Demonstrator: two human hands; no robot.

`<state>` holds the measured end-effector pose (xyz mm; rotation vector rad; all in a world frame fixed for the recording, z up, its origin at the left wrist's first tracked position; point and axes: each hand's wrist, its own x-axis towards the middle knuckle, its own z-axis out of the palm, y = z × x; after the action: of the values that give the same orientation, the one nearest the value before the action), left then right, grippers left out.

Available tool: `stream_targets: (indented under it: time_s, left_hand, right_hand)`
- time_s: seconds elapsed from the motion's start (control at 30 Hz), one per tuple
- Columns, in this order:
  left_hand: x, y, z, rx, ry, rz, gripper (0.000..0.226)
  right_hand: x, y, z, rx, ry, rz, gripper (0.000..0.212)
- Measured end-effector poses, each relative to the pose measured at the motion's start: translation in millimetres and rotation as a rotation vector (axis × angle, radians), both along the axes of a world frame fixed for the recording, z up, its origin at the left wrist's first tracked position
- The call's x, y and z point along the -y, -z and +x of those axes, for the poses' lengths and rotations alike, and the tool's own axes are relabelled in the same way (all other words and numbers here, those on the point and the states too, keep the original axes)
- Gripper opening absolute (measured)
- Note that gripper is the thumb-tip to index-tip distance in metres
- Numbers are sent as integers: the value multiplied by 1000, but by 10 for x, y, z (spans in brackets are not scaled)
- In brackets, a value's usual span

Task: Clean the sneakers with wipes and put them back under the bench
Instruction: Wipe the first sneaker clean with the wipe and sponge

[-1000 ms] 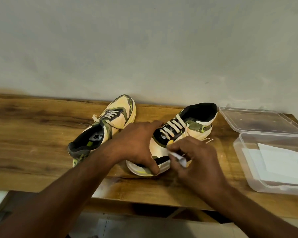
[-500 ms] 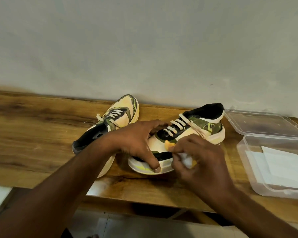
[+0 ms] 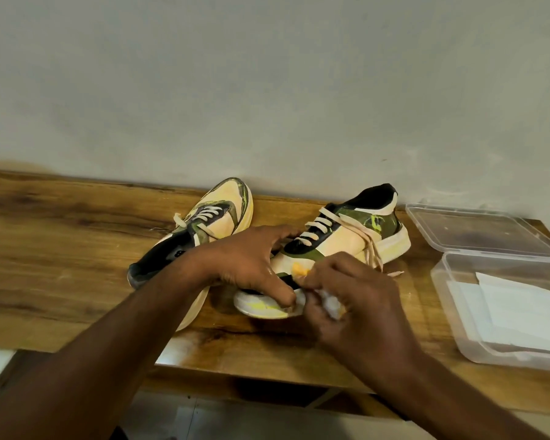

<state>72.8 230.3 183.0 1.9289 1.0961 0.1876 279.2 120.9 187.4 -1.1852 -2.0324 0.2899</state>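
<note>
Two cream, green and black sneakers stand on the wooden bench (image 3: 61, 249). The right sneaker (image 3: 346, 242) points its toe toward me, and my left hand (image 3: 251, 265) grips its toe, thumb on the white sole. My right hand (image 3: 356, 300) pinches a crumpled white wipe (image 3: 329, 301) against the side of that toe. The left sneaker (image 3: 210, 223) lies behind my left forearm, toe toward the wall, partly hidden by the arm.
A clear plastic box (image 3: 458, 312) with flat white wipes (image 3: 521, 309) sits at the bench's right end. Its clear lid (image 3: 477, 230) lies behind it by the wall. A plain wall runs along the back. Floor shows below the front edge.
The right sneaker has turned so its heel points further right and its side faces me. My right hand slid down with the wipe to the toe's sole edge.
</note>
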Motion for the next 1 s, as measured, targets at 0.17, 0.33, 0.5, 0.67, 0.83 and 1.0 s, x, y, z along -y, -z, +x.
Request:
stream_targets:
  time_s: [0.17,0.33,0.5,0.67,0.83,1.0]
  left_hand:
    - [20,-10,-9,45,16,-14,116]
    - [8,-12,-14,30,-2,-8,116]
    - [11,-13,-19,21,20,17,114]
    - [54,-38,-36,70,-14,-8,103]
    - [53,-53,-20,90,-35,-13,112]
    - [79,-52,-35,99,-28,21,108]
  right_hand:
    - [-250,-36,278,-98,133,-51,25]
    - [-270,-60,301,-134,217,-26,24]
    - [-13,-41,-107,7,-88,-13,26]
    - [-360,-133,254,-61,126,-33,26]
    - [-308,-150,182,-58,180,-56,28]
    - [-157,-167,-127,45,-98,-46,30]
